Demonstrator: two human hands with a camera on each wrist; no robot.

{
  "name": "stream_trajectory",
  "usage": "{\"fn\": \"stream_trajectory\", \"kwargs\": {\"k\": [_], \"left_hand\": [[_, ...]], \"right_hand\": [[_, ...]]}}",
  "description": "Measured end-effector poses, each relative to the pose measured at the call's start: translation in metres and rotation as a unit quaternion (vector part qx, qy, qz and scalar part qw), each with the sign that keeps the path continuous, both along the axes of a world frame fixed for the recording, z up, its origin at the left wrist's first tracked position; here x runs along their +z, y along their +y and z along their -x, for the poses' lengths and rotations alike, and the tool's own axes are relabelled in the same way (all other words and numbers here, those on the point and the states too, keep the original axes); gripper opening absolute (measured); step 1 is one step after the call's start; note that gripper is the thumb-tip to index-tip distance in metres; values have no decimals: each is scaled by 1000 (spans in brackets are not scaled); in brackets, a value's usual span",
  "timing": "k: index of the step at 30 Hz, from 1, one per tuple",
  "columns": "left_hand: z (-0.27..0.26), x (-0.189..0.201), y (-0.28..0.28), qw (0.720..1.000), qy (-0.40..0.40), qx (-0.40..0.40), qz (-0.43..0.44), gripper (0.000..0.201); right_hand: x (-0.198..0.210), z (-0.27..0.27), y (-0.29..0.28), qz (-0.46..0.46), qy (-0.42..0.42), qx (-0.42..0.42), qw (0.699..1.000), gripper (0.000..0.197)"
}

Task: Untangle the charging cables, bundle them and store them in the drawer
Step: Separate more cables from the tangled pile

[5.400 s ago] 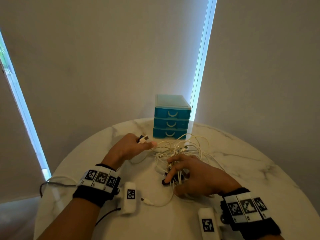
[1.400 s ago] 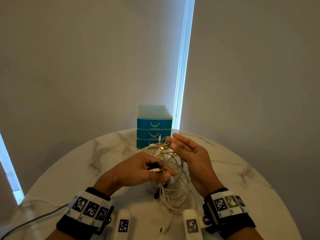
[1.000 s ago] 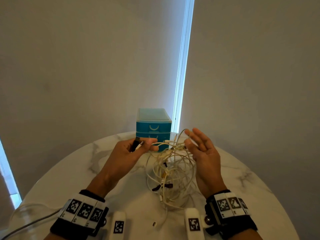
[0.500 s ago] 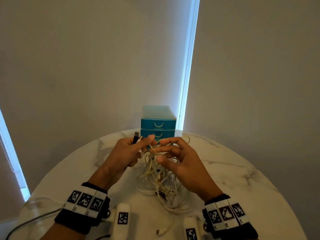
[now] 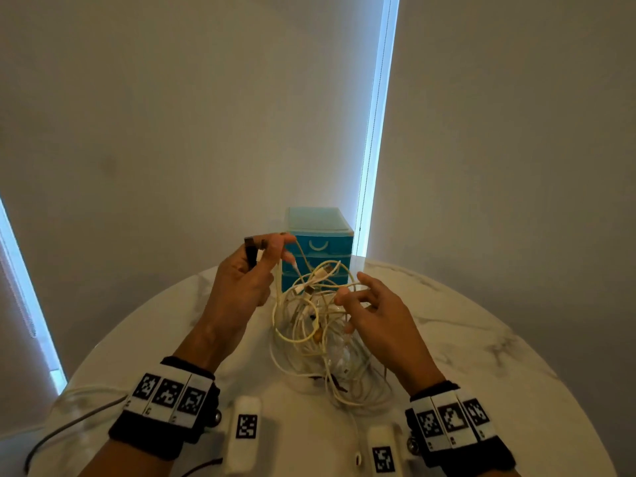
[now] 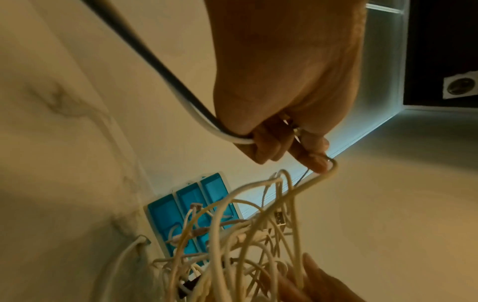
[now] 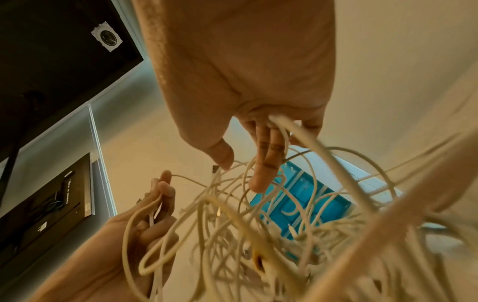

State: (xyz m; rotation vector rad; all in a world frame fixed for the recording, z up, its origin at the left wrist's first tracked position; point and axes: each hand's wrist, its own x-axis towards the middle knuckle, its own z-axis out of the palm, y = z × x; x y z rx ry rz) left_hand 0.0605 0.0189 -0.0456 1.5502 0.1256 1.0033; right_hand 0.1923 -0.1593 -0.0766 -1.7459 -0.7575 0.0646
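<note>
A pale wall (image 5: 172, 132) with a bright vertical window strip (image 5: 375, 132) stands behind a round white marble table (image 5: 481, 339), well beyond both grips. At the table's far edge, past the left hand's grip, sits a small blue drawer unit (image 5: 318, 242), its three drawers closed and fronts facing the person. Below and between the hands hangs the tangle of cream charging cables (image 5: 320, 325), its long axis roughly vertical: top loops lifted, lower loops resting on the table. The left hand (image 5: 241, 287) is raised, fingers curled round a dark plug (image 5: 250, 256) that points upward and pinching one cream strand, which drops from that grip into the tangle. The right hand (image 5: 378, 311), just right of the tangle, has loosely spread fingers hooked among the upper loops; whether it truly pinches any strand is hard to tell.
</note>
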Motion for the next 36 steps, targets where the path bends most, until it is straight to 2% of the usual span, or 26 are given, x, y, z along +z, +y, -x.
{"fn": "stream_trajectory", "kwargs": {"k": [3, 5, 8, 11, 15, 18, 22, 25, 27, 29, 31, 33, 36], "left_hand": [[0, 1, -10, 997, 49, -22, -46, 27], [1, 3, -19, 994, 68, -41, -80, 27], [4, 7, -29, 983, 97, -88, -130, 26], [8, 11, -33, 968, 128, -129, -174, 22], [8, 8, -32, 948, 137, -185, -221, 24], [6, 6, -32, 950, 135, -178, -220, 23], [-2, 4, -23, 983, 102, -46, -144, 24], [-5, -2, -8, 974, 157, 24, -160, 30], [-5, -6, -5, 953, 249, -2, -174, 45], [-6, -10, -8, 932, 310, -67, -176, 45], [-8, -11, -12, 920, 326, -115, -184, 32], [-10, -11, -14, 920, 321, -126, -188, 24], [-12, -12, -14, 925, 304, -115, -196, 25]], "right_hand": [[5, 3, -5, -59, -90, -50, 993, 36], [10, 9, -8, -93, -150, -39, 984, 27], [10, 13, -4, -48, -219, -6, 974, 23], [8, 6, 0, -36, -230, -36, 972, 16], [9, -3, 0, -40, -265, -69, 961, 26], [7, -5, 0, -54, -292, -78, 952, 14], [12, -4, -5, -105, -225, -86, 965, 10], [19, -2, -12, -155, -172, -74, 970, 10], [22, -2, -14, -184, -134, -78, 971, 10], [23, -2, -15, -217, -91, -78, 969, 10], [26, -1, -15, -248, -63, -71, 964, 8], [28, -1, -16, -272, -48, -68, 959, 7], [30, -1, -16, -300, -25, -64, 951, 6]]}}
